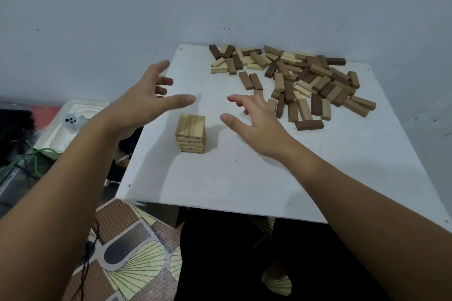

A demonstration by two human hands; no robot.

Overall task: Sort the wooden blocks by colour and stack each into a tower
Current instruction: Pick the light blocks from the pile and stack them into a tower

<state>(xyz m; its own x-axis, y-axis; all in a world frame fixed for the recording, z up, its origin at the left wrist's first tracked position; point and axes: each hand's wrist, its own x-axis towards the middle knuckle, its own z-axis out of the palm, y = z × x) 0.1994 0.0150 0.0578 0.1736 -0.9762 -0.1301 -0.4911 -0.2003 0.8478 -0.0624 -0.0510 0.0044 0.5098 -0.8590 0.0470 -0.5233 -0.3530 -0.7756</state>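
Both our hands, left hand and right hand, hover spread and empty, flanking one pale tower; loose blocks at 2 o'clock, uncountable.

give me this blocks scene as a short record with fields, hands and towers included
surface: white square table
tower: one short stack of pale wooden blocks, upright, near the table's middle left
unsorted: loose pile of pale, tan and dark brown wooden blocks at the far right
left hand: open, fingers spread, left of the tower, holding nothing
right hand: open, right of the tower, holding nothing
other towers: none visible
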